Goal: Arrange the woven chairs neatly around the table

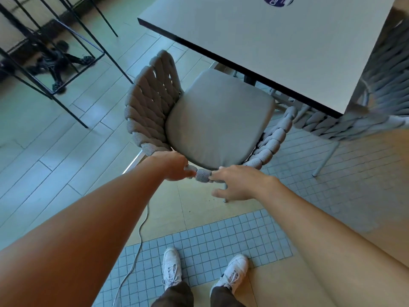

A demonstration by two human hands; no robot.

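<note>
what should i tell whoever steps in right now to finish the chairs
Left hand: closed on the woven chair at its back rim.
Right hand: on the same rim, fingers loose, not clearly gripping.
The chair's seat front is partly under the table, turned at an angle to its edge.
A second woven chair sits at the table's right side.
Left: square up and push in this chair, then check the other.

Count on inspection: two grey rope-woven chairs, one [152, 107] with a grey seat cushion, the other [374, 96] at right; one pale square-cornered table [276, 41]; two white lace-up shoes [171, 267]; one white floor cable [138, 235].
</note>
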